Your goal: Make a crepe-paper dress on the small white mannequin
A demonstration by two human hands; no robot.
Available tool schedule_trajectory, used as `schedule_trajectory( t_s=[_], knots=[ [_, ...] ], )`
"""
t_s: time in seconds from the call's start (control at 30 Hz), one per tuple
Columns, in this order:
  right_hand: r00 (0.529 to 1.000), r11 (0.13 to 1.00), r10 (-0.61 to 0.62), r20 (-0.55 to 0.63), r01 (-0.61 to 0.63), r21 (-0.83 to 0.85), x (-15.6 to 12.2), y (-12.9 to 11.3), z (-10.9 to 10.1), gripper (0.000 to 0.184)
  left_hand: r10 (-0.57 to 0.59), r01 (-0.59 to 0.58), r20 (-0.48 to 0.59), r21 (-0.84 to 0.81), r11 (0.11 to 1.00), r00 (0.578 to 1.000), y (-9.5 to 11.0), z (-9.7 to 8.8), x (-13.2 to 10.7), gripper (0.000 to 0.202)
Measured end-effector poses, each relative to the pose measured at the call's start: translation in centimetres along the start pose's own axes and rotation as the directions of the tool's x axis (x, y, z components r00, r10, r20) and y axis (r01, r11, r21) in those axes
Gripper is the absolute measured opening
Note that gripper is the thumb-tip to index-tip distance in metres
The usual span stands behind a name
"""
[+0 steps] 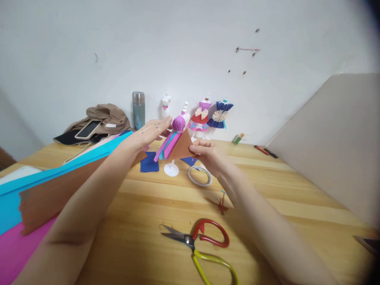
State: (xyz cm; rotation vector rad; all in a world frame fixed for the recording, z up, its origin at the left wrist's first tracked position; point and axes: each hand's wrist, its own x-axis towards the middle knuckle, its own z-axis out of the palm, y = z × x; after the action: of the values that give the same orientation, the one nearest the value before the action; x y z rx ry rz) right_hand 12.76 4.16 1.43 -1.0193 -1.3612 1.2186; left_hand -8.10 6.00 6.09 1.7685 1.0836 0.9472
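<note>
A small white mannequin on a round base [171,169] stands mid-table, wrapped in purple paper [178,123] with pink and teal strips below. My left hand [152,132] reaches behind it with fingers stretched out, touching the figure. My right hand [206,155] pinches the corner of a brown paper triangle [181,147] held against the figure's skirt. Blue paper scraps [149,162] lie beside the base.
Scissors with red and yellow handles [204,246] lie near me. A tape ring [200,175] sits by my right wrist. Teal, brown and pink paper sheets [38,194] cover the left. Dressed mannequins [209,114], a flask [138,110], a phone on cloth [88,128] line the wall. A board [335,134] leans right.
</note>
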Motion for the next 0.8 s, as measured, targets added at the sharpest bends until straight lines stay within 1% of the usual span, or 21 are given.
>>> schedule_trajectory(
  t_s=[0.1,0.27,0.4,0.63,0.8],
  knots=[
    [1.0,0.999,-0.021,-0.01,0.021,-0.034,0.2,0.5,0.4,0.023,-0.012,0.014,0.046,-0.042,0.999,0.999,0.1,0.2,-0.2,0.055],
    [0.998,0.997,-0.056,-0.022,0.055,-0.057,0.3,0.7,0.6,0.022,-0.036,0.037,0.021,-0.06,0.998,0.999,0.2,0.6,-0.3,0.054],
    [0.997,0.996,-0.066,-0.031,0.064,-0.059,0.3,0.6,0.5,0.024,-0.023,0.025,0.031,-0.05,0.998,0.999,0.3,0.5,-0.2,0.056],
    [0.997,0.996,-0.07,-0.034,0.067,-0.065,0.5,1.0,0.4,0.026,-0.005,0.004,0.065,0.025,1.0,0.998,0.6,0.2,-0.2,0.057],
    [0.997,0.996,-0.069,-0.034,0.067,-0.065,0.4,1.1,0.4,0.025,0.04,-0.038,-0.012,0.129,0.991,0.999,0.3,-0.5,0.0,0.057]
  ],
)
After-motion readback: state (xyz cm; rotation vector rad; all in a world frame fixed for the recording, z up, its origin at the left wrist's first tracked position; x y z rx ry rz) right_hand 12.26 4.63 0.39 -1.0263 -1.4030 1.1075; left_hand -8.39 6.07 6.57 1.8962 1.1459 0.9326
